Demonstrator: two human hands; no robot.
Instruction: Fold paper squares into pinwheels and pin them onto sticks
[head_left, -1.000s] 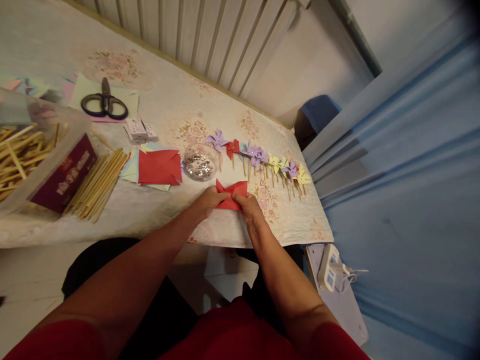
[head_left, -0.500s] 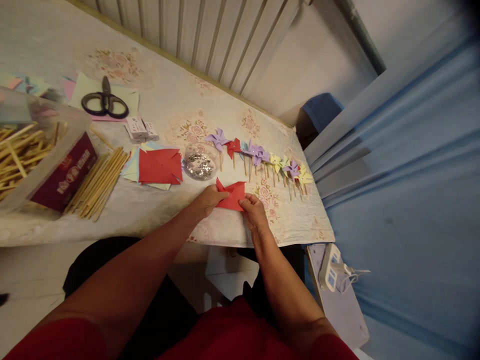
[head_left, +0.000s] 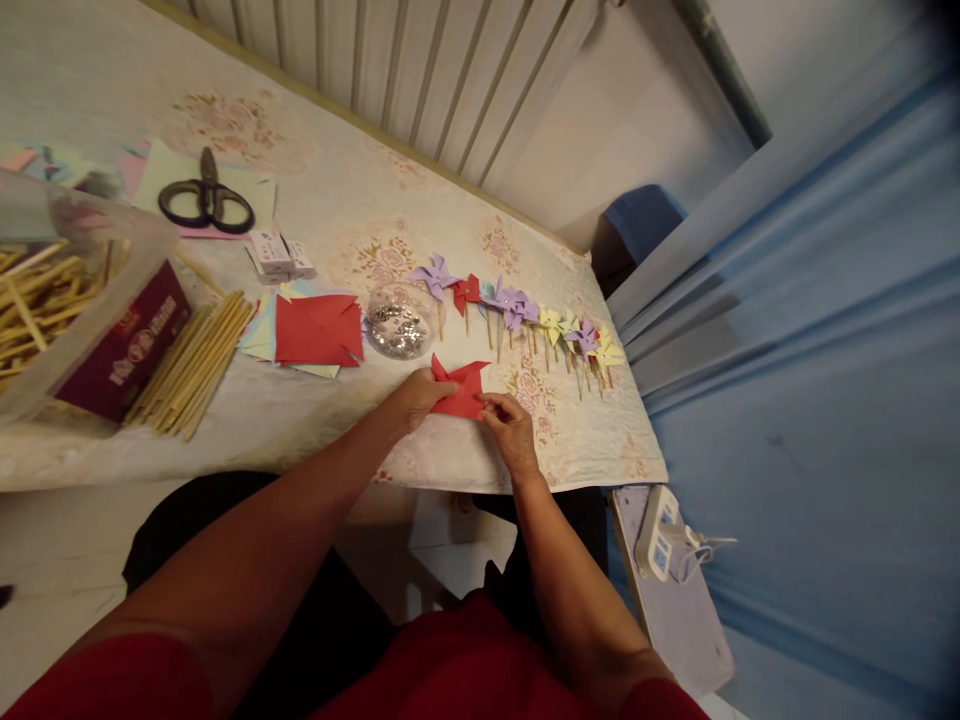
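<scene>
The red paper (head_left: 459,388) lies on the table (head_left: 337,215) near its front edge, partly folded, with pointed flaps standing up — both hands are on it. The left hand (head_left: 415,397) presses its fingers closed on the left side of the paper. The right hand (head_left: 512,428) pinches the lower right edge between thumb and fingers. Just behind the paper is a clear bowl (head_left: 400,320) with silver sequins, and left of the bowl lies a stack of paper squares (head_left: 311,330) with a red one on top. A row of small pinwheels (head_left: 525,322) on sticks lies behind and to the right. Further left are a bundle of sticks (head_left: 193,362), a dark red box (head_left: 127,345) and, well apart, black scissors (head_left: 205,198).
</scene>
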